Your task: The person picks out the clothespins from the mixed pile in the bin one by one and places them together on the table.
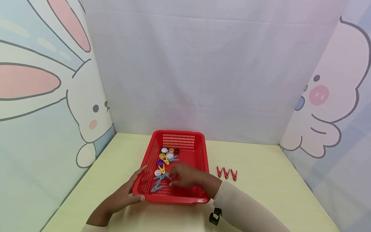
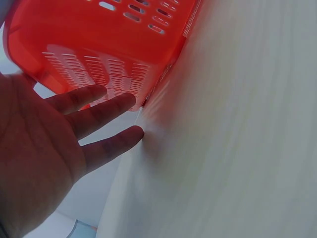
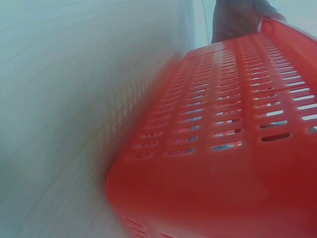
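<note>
A red plastic basket (image 1: 174, 199) holds several blue clothespins (image 1: 157, 187), yellow clothespins (image 1: 161, 169) and bottle caps, among them a purple cap (image 1: 160, 162) and a white cap (image 1: 157, 173). My left hand (image 1: 123, 195) rests on the basket's near left corner, thumb along the front rim. In the left wrist view its other fingers (image 2: 101, 115) spread fairly straight beside the basket wall. My right hand (image 1: 184, 175) reaches down inside, fingers bent, right by a blue clothespin; I cannot tell if it pinches anything. The right wrist view shows only the basket's outer wall and my left hand.
Three red clothespins (image 1: 226, 173) lie in a row on the pale table (image 1: 261, 180), right of the basket. More caps sit toward the basket's far left, including a yellow cap (image 1: 162, 156). A small black device (image 1: 215, 216) is by my right sleeve. A white curtain stands behind.
</note>
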### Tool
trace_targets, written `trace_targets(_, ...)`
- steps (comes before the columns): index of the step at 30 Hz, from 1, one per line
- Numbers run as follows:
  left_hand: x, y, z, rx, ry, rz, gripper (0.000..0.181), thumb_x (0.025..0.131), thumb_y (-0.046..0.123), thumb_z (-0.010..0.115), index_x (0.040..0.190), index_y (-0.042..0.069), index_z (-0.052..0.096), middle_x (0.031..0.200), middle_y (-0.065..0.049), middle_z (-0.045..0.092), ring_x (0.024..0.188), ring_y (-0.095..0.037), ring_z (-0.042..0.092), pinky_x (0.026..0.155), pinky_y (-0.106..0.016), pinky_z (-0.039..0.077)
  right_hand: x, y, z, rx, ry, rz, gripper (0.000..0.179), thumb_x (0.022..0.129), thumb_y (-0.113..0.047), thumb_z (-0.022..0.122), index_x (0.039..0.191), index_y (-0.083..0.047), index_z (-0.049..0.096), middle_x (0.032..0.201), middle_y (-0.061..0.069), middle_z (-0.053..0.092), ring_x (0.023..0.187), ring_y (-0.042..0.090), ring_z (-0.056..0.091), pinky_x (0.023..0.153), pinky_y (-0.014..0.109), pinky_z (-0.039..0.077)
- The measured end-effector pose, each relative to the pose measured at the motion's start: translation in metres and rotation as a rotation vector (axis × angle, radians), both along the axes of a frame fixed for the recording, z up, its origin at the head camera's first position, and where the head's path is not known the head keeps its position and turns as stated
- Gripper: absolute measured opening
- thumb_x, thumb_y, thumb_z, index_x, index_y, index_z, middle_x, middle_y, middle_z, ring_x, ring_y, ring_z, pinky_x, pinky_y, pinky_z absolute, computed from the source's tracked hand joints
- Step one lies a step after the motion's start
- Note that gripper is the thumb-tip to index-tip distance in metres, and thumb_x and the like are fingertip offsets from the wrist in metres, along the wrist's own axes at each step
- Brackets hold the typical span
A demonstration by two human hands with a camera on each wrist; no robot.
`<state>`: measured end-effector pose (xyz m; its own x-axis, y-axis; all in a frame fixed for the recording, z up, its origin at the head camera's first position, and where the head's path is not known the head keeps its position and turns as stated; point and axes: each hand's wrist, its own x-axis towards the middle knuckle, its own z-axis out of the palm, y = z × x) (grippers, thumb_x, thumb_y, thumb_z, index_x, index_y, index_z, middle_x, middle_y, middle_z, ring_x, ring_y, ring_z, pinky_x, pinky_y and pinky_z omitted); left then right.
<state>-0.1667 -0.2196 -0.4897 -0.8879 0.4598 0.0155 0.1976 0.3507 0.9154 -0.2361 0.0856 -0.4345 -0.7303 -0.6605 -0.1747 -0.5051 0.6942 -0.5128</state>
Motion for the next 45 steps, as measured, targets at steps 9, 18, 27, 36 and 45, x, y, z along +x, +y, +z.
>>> trace_targets(9,0.0014,0.0009,0.0024,-0.008,-0.009,0.012,0.117,0.089,0.039,0.084,0.175,0.025,0.007,0.171,-0.026,0.034,0.145,-0.046,0.052,0.093,-0.038,0.068,-0.0003,-0.0006,0.0045,-0.128,-0.017,-0.052,0.027,0.09,-0.017,0.09,0.117,-0.017,0.083,0.11,-0.006,0.078,0.096,0.008,0.067,0.082,0.021,0.062)
trace_targets(18,0.0013,0.0011,0.002,-0.01,-0.007,0.01,0.117,0.089,0.039,0.085,0.175,0.025,0.007,0.17,-0.027,0.035,0.144,-0.045,0.053,0.093,-0.038,0.068,0.0005,-0.0007,0.0043,-0.188,-0.039,-0.08,0.025,0.09,-0.008,0.088,0.113,-0.015,0.08,0.106,-0.005,0.077,0.093,0.007,0.068,0.085,0.027,0.066)
trace_targets(27,0.0015,0.0011,0.0009,-0.007,0.002,0.007,0.116,0.089,0.039,0.085,0.175,0.025,0.007,0.169,-0.027,0.036,0.144,-0.046,0.053,0.093,-0.038,0.069,0.0007,0.0001,0.0053,-0.259,-0.062,-0.066,0.031,0.091,-0.004,0.086,0.12,-0.01,0.078,0.11,-0.002,0.076,0.095,0.009,0.066,0.085,0.025,0.065)
trace_targets(36,0.003,0.0014,0.002,-0.02,-0.004,0.018,0.116,0.089,0.04,0.085,0.175,0.027,0.008,0.169,-0.026,0.037,0.144,-0.045,0.052,0.092,-0.038,0.069,-0.0006,0.002,0.0043,-0.3,-0.051,-0.032,0.027,0.095,-0.003,0.081,0.122,-0.008,0.08,0.122,0.002,0.072,0.103,0.012,0.066,0.088,0.025,0.065)
trace_targets(45,0.0033,0.001,0.0008,-0.02,0.004,0.009,0.115,0.089,0.04,0.084,0.175,0.028,0.008,0.169,-0.026,0.037,0.143,-0.045,0.052,0.092,-0.038,0.069,-0.0006,0.0039,0.0021,-0.306,-0.055,-0.05,0.033,0.099,-0.003,0.077,0.127,-0.019,0.078,0.124,-0.002,0.074,0.11,0.015,0.066,0.091,0.028,0.066)
